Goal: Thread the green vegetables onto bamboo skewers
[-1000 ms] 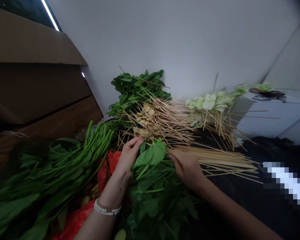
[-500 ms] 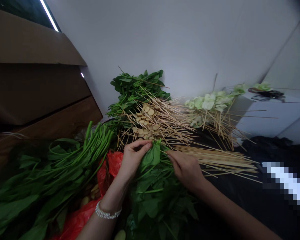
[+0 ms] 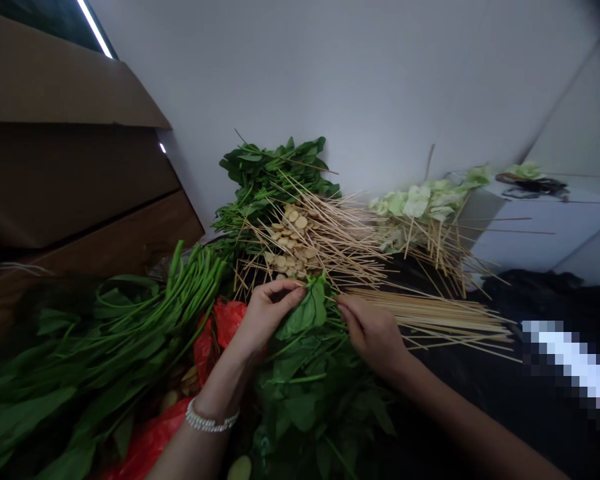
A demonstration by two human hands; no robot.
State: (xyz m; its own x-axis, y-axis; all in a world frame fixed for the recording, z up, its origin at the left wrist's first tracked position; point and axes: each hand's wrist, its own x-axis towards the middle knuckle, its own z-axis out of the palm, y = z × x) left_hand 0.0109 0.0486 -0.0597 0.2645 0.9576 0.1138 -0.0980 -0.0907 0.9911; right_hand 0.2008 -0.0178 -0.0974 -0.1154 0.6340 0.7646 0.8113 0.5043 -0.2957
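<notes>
Crowding black tabletop point(image 3: 455, 380): greens point(image 3: 300, 373), skewers point(image 3: 440, 320)

The left grip point(image 3: 265, 313) pinches the top edge of a broad, dark green spinach leaf point(image 3: 305, 310) between thumb and fingers, and the right grip point(image 3: 373, 333) closes on the leaf's other side. Both are over a heap of loose green leaves point(image 3: 305, 400). A beaded white bracelet point(image 3: 211, 419) circles the left wrist. Just beyond the right grip, a bundle of bare bamboo skewers point(image 3: 440, 320) lies on the black counter point(image 3: 480, 387). Skewered tan round slices point(image 3: 293, 243) lie behind the hands. A crumpled red plastic bag point(image 3: 220, 327) sits beside the left grip.
</notes>
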